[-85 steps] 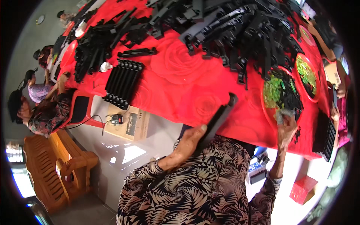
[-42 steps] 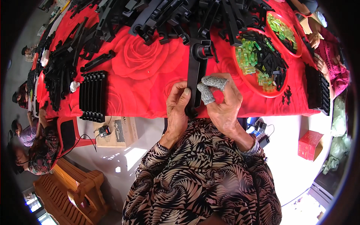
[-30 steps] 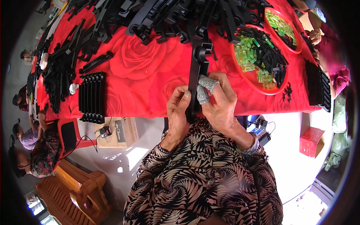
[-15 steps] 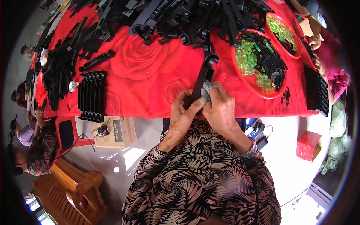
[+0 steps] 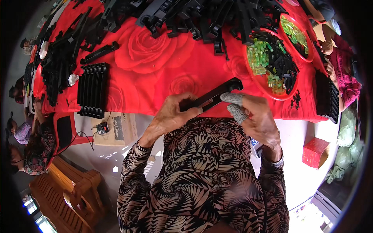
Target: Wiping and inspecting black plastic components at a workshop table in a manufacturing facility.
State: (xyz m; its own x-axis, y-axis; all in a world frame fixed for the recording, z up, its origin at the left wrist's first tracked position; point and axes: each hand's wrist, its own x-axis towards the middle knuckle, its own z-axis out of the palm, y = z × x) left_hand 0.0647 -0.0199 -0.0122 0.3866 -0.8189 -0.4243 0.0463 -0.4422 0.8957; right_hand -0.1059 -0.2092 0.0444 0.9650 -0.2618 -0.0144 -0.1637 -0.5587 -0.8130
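A long black plastic part (image 5: 211,96), hollow like a channel and with a rounded end, lies slantwise above the table's near edge. My left hand (image 5: 173,114) is closed round its lower left end, the thumb along its side. Beside the rounded right end is my right hand (image 5: 258,116), two digits in grey knitted finger covers (image 5: 233,98) and held slightly apart. The upper covered fingertip overlaps the part's edge; whether it presses on it I cannot tell. Both forearms come up in patterned sleeves.
A big heap of black parts (image 5: 171,15) covers the far table, with another pile (image 5: 58,70) on the left. A neat black stack (image 5: 93,91) stands near the left edge. Red trays (image 5: 268,95) on the right hold green and black pieces. Other people sit at both sides.
The black part has swung from nearly upright to a rightward slant. My right hand has come off its side and moved right, its grey-covered fingers parting. My left hand keeps its grip.
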